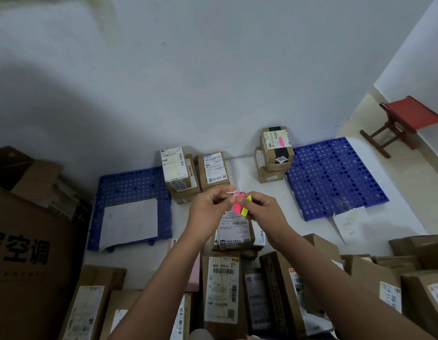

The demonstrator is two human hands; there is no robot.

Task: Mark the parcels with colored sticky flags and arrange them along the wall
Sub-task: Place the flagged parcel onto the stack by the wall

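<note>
Head view: right hand point(264, 212) gripping a pad of sticky flags point(241, 206), pink and yellow, held above the parcel point(234, 231) on the white floor; left hand point(213, 207) pinching at a pink flag's upper end, apparently peeling one off. Two stacks already against the wall point(213, 82), one topped by a flagged box point(276, 141). Next, by judgement: flag freed cleanly, pressed onto the label below, parcel carried to the wall.
</note>
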